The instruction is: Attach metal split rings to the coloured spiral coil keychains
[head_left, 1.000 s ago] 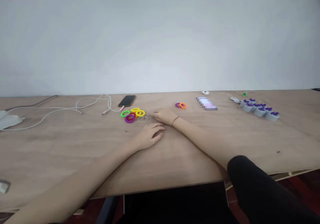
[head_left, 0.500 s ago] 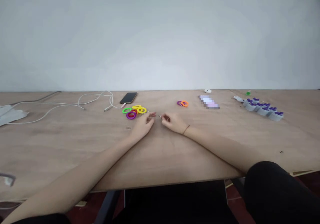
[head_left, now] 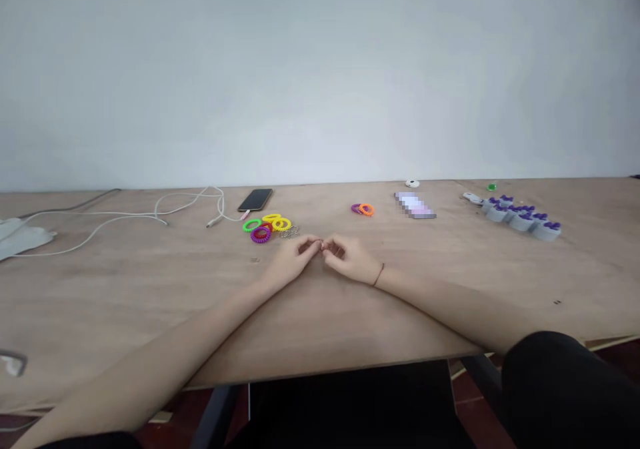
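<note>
My left hand (head_left: 295, 260) and my right hand (head_left: 350, 257) meet over the middle of the table. Thumb and fingers of both are pinched on a small metal ring (head_left: 322, 244), largely covered by the fingertips. Just beyond my left hand lies a little heap of silvery metal key rings or clasps (head_left: 290, 233), too small to make out exactly. Beside it sit coiled plastic wristbands: a green one (head_left: 251, 225), a purple one (head_left: 261, 235), a red one partly covered, and two yellow ones (head_left: 281, 225). Farther right, a purple band lies under an orange one (head_left: 367, 210).
A dark phone (head_left: 255, 199) with a white cable (head_left: 195, 197) lies back left. Another phone (head_left: 415, 205), its screen blurred, lies right of centre. At far right stand joined grey pots with purple tops (head_left: 521, 221), near a white device (head_left: 473, 198) and a green bit (head_left: 492, 187).
My hands have come together, and the left has closed its fingertips on the metal piece in my right hand. The heap of metal bits behind the left hand now shows.
</note>
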